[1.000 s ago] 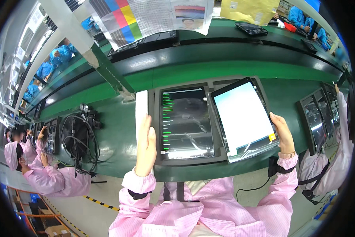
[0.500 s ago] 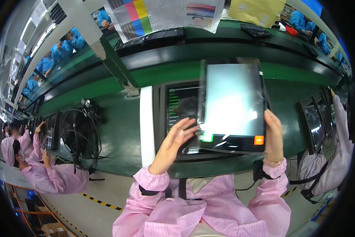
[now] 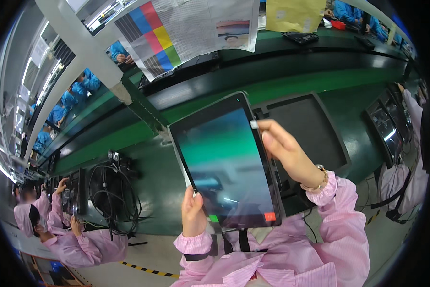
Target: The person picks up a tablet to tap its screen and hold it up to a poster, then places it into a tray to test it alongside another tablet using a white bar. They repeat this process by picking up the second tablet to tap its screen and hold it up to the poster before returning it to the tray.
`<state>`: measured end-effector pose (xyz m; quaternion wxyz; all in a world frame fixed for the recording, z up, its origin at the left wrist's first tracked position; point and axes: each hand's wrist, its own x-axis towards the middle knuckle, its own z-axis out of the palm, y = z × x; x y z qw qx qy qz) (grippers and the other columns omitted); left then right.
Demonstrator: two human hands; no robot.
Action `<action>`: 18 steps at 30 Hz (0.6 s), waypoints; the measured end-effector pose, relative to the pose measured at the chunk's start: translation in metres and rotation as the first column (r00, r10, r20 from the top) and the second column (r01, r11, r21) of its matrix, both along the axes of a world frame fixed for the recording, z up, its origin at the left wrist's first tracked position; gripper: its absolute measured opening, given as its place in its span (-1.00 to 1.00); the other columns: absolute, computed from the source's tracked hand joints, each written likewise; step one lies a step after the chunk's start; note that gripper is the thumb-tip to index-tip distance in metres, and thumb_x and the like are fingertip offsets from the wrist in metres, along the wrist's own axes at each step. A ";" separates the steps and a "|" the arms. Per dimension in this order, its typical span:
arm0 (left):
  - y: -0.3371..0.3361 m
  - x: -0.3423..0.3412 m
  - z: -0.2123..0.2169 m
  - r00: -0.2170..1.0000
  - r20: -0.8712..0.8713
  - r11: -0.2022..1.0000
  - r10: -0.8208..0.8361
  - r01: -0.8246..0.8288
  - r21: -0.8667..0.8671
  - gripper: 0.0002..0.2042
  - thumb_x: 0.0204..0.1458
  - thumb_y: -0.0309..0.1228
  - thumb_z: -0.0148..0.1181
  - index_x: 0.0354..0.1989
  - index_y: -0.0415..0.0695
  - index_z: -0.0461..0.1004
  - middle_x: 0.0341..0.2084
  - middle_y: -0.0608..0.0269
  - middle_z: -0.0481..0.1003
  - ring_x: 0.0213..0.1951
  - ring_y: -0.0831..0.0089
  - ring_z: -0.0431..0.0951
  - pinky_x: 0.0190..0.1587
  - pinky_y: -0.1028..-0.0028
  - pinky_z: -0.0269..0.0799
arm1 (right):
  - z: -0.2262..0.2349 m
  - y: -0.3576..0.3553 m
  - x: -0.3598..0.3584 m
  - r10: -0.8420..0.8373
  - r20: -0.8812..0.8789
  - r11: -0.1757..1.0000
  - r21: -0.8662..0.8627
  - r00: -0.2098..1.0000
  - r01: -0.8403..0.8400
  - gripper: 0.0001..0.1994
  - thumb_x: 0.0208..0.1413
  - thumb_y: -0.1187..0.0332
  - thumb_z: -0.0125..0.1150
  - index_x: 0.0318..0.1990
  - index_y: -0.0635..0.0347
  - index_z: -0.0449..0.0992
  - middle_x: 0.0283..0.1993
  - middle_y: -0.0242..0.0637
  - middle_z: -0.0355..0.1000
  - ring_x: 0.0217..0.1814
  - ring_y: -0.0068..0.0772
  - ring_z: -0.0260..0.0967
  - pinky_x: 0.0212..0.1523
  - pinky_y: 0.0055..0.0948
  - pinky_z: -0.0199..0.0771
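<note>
Along the green conveyor bench (image 3: 320,81) that runs across the view, the biggest change is that the tablet (image 3: 227,165) is now lifted clear of the bench and held up close to the head camera, its glass turned toward the viewer. A second ago it lay tilted on the right side of the dark test cradle (image 3: 315,129), showing a plain white screen; half a second ago it was already raised, showing a greyish picture. Now the screen shows a green-to-blue wash with a small green mark and a small red mark near its lower edge, so the display has gone through different pictures while the tablet came up. I judge this to be a screen check in progress, with the tablet out of the cradle and the cradle left bare behind it.

The right hand (image 3: 286,153) has moved from the tablet's lower right edge to its upper right edge, fingers curled round the rim and the thumb against the frame. The left hand (image 3: 194,215), which rested flat on the bench a second ago, now grips the lower left corner, fingers closed behind it and the thumb at the front.

Left of the tablet, a bundle of black cables (image 3: 114,191) sits on the bench as before. Beyond it, a co-worker in a pink sleeve (image 3: 88,246) handles another device.
</note>
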<state>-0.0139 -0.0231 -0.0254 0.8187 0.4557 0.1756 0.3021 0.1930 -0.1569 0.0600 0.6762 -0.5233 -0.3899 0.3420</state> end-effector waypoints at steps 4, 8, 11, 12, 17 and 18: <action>-0.005 -0.006 -0.009 0.996 -0.007 0.995 -0.087 0.086 -0.043 -0.63 0.10 -0.42 0.03 0.06 -0.25 0.19 -0.15 0.22 0.42 -0.13 0.50 0.41 -0.07 0.52 0.28 | -0.001 0.029 0.002 -0.308 -0.130 0.897 0.290 0.943 0.333 -0.70 0.26 0.31 -0.15 0.08 0.22 0.22 -0.27 -0.54 0.25 -0.33 -0.84 0.12 -0.35 -0.79 0.12; -0.011 -0.001 -0.018 0.994 0.011 0.991 -0.107 0.108 -0.078 -0.62 0.11 -0.44 0.01 0.09 -0.26 0.18 -0.06 0.18 0.38 -0.04 0.45 0.37 0.02 0.47 0.22 | -0.002 0.026 -0.003 -0.374 -0.148 0.828 0.392 0.916 0.401 -0.70 0.24 0.42 -0.17 0.10 0.23 0.17 -0.41 -0.54 0.19 -0.44 -0.82 0.07 -0.41 -0.79 0.10; -0.008 -0.005 -0.022 0.992 0.027 0.989 -0.120 0.122 -0.089 -0.62 0.11 -0.45 0.00 0.09 -0.26 0.17 -0.04 0.17 0.37 -0.01 0.44 0.35 0.05 0.44 0.20 | -0.001 0.028 -0.006 -0.401 -0.200 0.811 0.376 0.894 0.448 -0.73 0.18 0.46 -0.08 0.04 0.21 0.21 -0.44 -0.52 0.26 -0.48 -0.80 0.12 -0.45 -0.76 0.16; -0.007 -0.005 -0.023 0.992 0.026 0.989 -0.121 0.123 -0.081 -0.62 0.11 -0.45 0.00 0.10 -0.25 0.16 -0.05 0.17 0.37 -0.02 0.43 0.36 0.05 0.44 0.20 | -0.001 0.027 -0.004 -0.434 -0.192 0.809 0.347 0.880 0.474 -0.75 0.16 0.47 -0.06 0.00 0.24 0.25 -0.46 -0.52 0.28 -0.49 -0.79 0.13 -0.45 -0.76 0.16; -0.012 -0.008 -0.012 0.994 0.086 0.995 -0.066 0.072 -0.074 -0.63 0.12 -0.46 0.00 0.10 -0.22 0.16 -0.07 0.17 0.39 -0.05 0.44 0.38 0.03 0.44 0.21 | -0.013 0.026 0.008 -0.226 -0.367 0.924 0.213 0.902 0.318 -0.86 0.14 0.49 -0.06 -0.18 0.30 0.38 -0.44 -0.47 0.39 -0.42 -0.78 0.27 -0.39 -0.74 0.27; -0.012 -0.007 -0.011 0.995 0.095 0.997 -0.042 0.048 -0.068 -0.64 0.12 -0.46 0.00 0.09 -0.21 0.16 -0.08 0.18 0.39 -0.06 0.45 0.38 0.03 0.44 0.22 | -0.016 0.027 0.010 -0.157 -0.421 0.956 0.162 0.893 0.245 -0.86 0.14 0.50 -0.08 -0.23 0.31 0.41 -0.43 -0.44 0.42 -0.38 -0.77 0.32 -0.36 -0.73 0.31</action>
